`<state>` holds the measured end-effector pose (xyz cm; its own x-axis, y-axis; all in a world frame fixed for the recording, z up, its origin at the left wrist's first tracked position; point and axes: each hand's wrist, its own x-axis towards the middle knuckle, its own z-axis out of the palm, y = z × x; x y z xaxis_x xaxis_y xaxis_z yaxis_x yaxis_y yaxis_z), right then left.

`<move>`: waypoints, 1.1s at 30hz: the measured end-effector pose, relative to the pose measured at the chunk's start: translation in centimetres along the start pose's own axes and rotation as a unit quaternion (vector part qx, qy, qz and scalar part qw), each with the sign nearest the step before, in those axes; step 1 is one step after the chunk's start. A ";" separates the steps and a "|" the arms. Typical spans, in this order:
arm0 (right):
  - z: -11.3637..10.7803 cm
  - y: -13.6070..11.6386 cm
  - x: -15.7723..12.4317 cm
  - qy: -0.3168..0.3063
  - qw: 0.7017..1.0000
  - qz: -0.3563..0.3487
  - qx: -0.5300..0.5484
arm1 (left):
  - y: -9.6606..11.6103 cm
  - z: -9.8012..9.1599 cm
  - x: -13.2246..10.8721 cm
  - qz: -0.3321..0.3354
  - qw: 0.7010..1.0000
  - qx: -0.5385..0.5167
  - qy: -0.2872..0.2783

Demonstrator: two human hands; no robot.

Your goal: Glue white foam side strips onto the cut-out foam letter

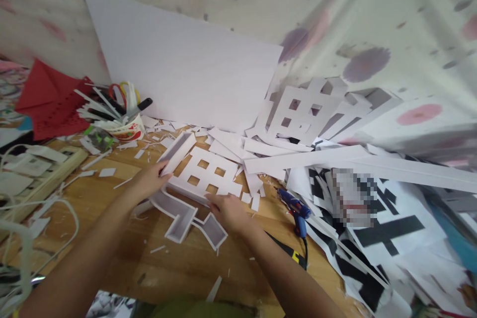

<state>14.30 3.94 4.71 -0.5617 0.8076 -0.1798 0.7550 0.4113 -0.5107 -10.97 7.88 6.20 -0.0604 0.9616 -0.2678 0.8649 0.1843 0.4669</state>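
A white foam-board character shape (204, 160) with several square openings lies on the wooden table, with strips standing as side walls along its edges. My left hand (153, 179) is closed on its left part, where a long trough-like arm (179, 151) runs away from me. At the near edge, my right hand (228, 211) has its index finger laid on the board beside a square opening; its other fingers are curled and partly hidden. Just in front of both hands, a walled, bent white section (175, 208) shows its hollow inside. Whether it is joined to the holed board I cannot tell.
Right of my right hand lies a blue glue gun (294, 204), near a black-and-yellow tool (286, 248). White offcuts (227, 144) and printed sheets (391, 231) spread rightward. Behind stand a large white board (186, 69), cut characters (298, 109) and a tub (128, 129) of tools. A power strip (70, 159) lies left.
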 end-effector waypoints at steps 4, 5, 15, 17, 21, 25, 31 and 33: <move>-0.1 -0.1 0.1 -0.012 1.000 0.005 0.008 | 0.1 0.1 0.0 -0.002 1.000 0.013 -0.002; -0.2 -0.1 0.1 -0.014 1.000 0.003 0.011 | 0.1 0.1 0.0 -0.004 1.000 0.019 -0.003; -2.7 2.7 -2.1 -0.001 0.993 -0.039 0.107 | 0.4 0.2 -0.1 -0.009 0.999 0.040 0.000; -2.6 2.9 -2.5 0.002 0.993 -0.043 0.110 | 0.5 0.1 -0.1 -0.012 0.999 0.046 0.001; -1.8 2.9 -2.4 0.005 0.994 -0.040 0.098 | 0.6 0.1 -0.2 -0.015 0.999 0.047 0.000; -1.1 3.0 -2.0 0.006 0.995 -0.042 0.086 | 0.8 0.0 -0.5 -0.007 1.000 0.029 -0.004; -1.1 3.0 -1.9 -0.002 0.996 -0.059 0.074 | 1.0 -0.3 -0.8 -0.010 0.999 0.029 -0.017; -1.0 3.0 -1.9 0.000 0.996 -0.062 0.058 | 1.0 -0.3 -0.7 -0.012 0.999 0.029 -0.018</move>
<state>17.94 4.06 4.36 -0.6476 0.7541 -0.1096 0.6364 0.4561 -0.6221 -10.17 7.43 7.13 -0.0644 0.9489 -0.3088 0.8909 0.1941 0.4106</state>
